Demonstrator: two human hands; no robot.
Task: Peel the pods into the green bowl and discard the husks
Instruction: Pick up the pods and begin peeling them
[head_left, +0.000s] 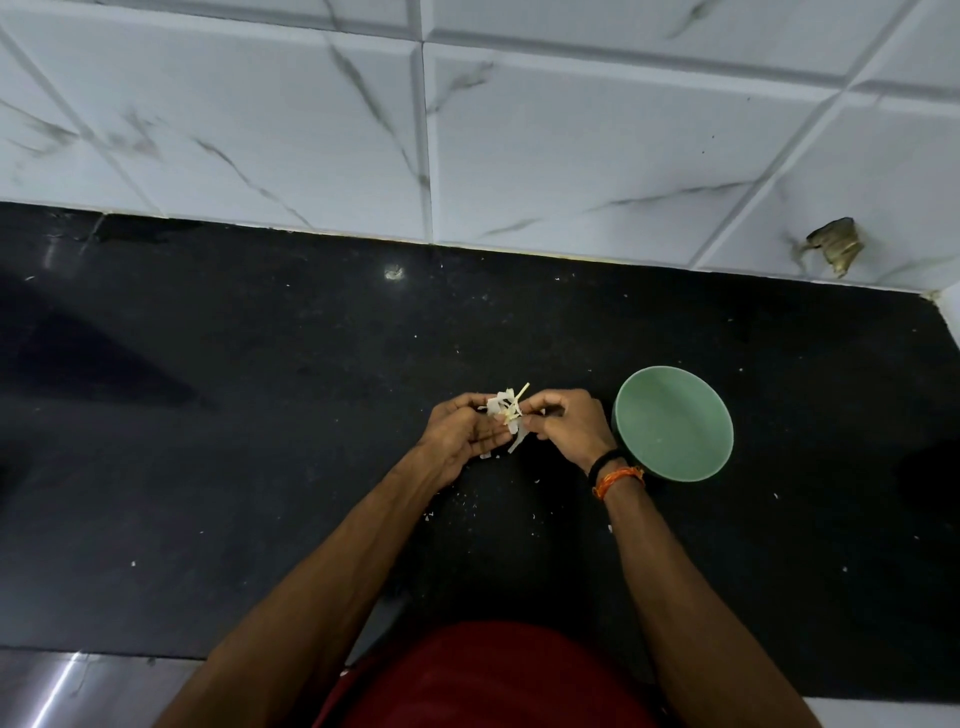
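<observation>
Hands together over black counter (260, 467): left hand (462, 434) cupping pale husks (506, 415), right hand (563, 428) pinching them; green bowl (675, 423) just right, wristbands (615, 473) beside it.

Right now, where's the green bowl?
In the head view the green bowl stands on the black counter, right of centre, just beyond the right hand and its wrist, with the tiled wall behind.
</observation>
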